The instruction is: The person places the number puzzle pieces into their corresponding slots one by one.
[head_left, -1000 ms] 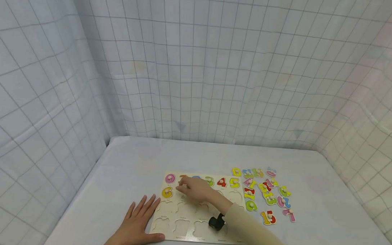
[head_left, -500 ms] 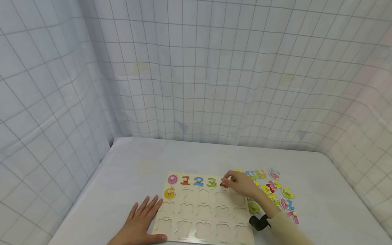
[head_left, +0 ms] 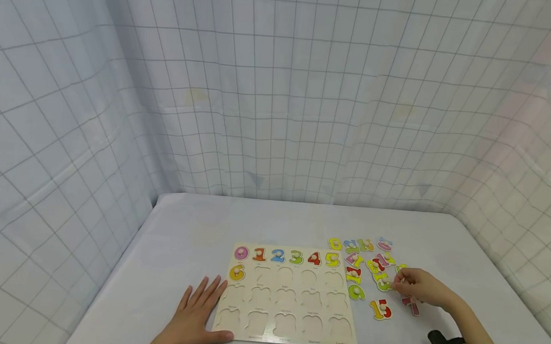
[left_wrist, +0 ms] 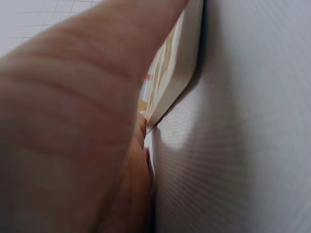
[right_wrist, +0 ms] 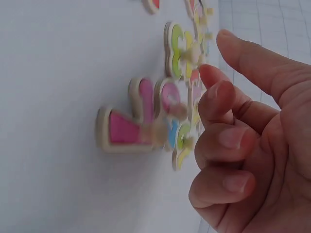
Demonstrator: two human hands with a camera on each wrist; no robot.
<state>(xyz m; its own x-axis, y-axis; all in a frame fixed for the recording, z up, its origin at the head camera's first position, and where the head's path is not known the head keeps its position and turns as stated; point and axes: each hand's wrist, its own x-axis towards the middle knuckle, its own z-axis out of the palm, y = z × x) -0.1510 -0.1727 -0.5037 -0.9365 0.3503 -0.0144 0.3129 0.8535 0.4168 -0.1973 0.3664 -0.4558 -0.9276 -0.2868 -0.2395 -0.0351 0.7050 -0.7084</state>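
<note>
White sheeting with thin dark grid lines forms a creased back wall (head_left: 277, 121), a left wall (head_left: 44, 133) and a right wall (head_left: 518, 150) around a whitish tabletop (head_left: 196, 230). Two faint yellowish patches (head_left: 196, 96) mark the back; pink tinges the right wall's upper part. The light is soft and diffuse.

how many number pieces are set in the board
7: the 0, 1, 2, 3, 4 and 5 along the top row of the board, left to right, and the 6 below the 0. None looks hidden.

Soft light, faint glare on the board (head_left: 274, 279), blurred pink piece (right_wrist: 125, 131).
</note>
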